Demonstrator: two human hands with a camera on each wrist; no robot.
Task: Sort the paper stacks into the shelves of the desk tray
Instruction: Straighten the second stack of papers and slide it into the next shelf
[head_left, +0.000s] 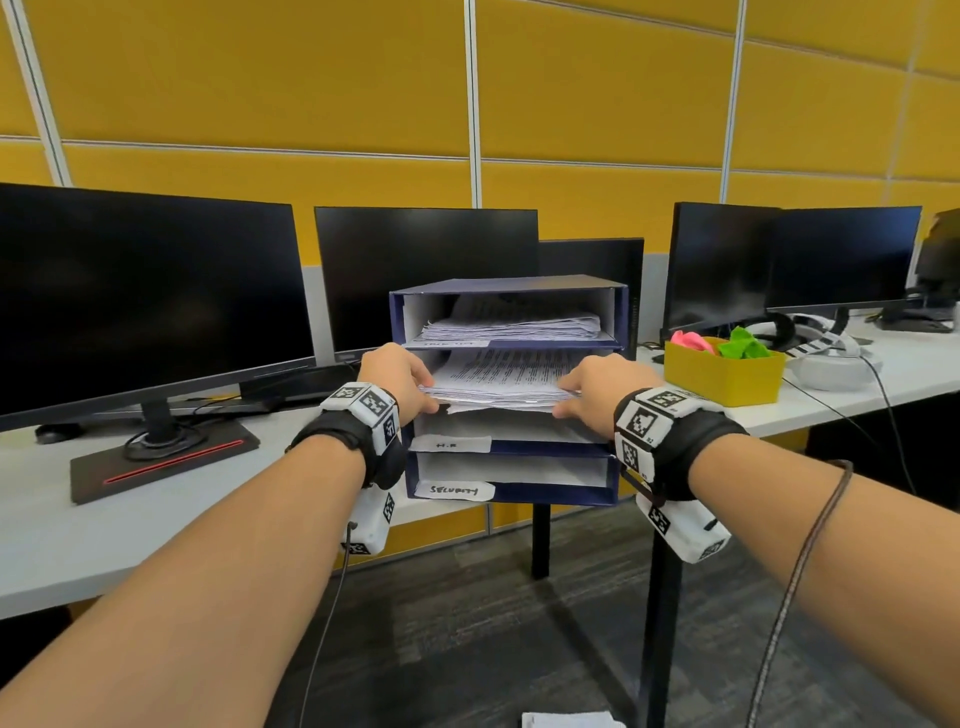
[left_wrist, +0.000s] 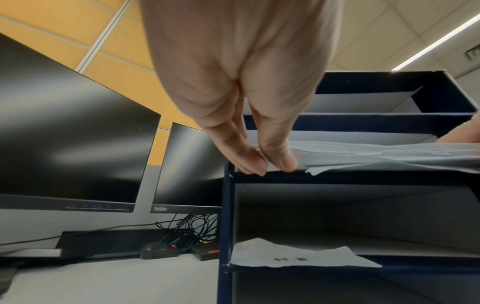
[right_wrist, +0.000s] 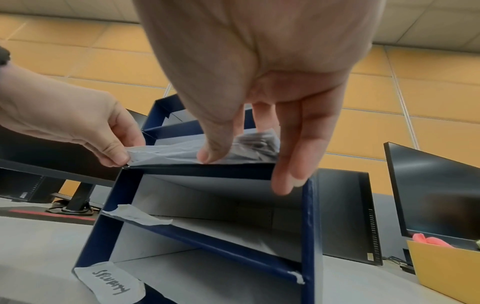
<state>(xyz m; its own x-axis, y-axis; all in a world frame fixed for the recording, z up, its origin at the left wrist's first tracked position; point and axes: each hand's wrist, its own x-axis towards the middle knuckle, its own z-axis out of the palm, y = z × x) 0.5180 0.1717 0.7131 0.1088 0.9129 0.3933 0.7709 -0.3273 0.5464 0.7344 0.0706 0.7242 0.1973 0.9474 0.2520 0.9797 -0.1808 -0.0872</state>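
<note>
A dark blue desk tray with several shelves stands on the white desk. Its top shelf holds a paper stack. A second printed paper stack lies in the shelf below, its front edge sticking out. My left hand pinches that stack's left front corner. My right hand pinches its right front corner, thumb under the edge. The two lower shelves, labelled H.R and SECURITY, look empty.
Dark monitors stand left, behind and right of the tray. A yellow box with pink and green things sits to the right, a white headset beyond it. Papers lie on the floor below.
</note>
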